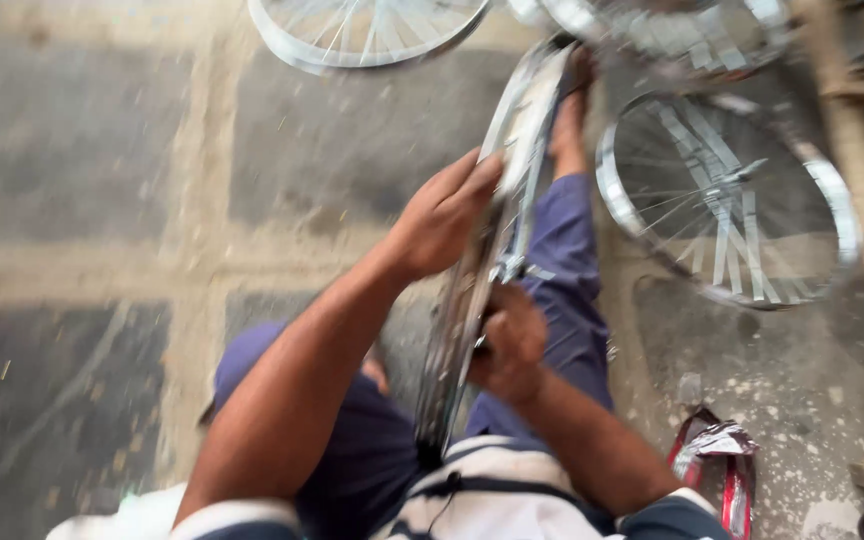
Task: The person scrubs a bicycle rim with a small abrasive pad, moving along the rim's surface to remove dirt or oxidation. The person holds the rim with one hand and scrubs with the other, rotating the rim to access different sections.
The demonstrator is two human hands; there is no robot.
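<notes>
**Both hands gripping an upright rim**

Left hand (444, 215) is clasping the rim (497, 235) on its outer edge; right hand (510, 340) is closing around its hub. The rim is standing edge-on between the person's legs, while spoked wheels (727, 195) are lying on the floor (102, 150) nearby.

Wheel rim (497, 250): bright polished metal, glossy, gripped edge-on by the bare left hand (442, 215) and right hand (512, 340); the spoked wheels (727, 200) on the ground show the same shiny chrome-like finish with thin metal spokes. Floor (82, 180): rough, matt grey stone slabs with sandy, gritty joints. Trousers (567, 270): matt blue woven cloth; crumpled wrapper (717, 445): glossy red and silver foil
</notes>
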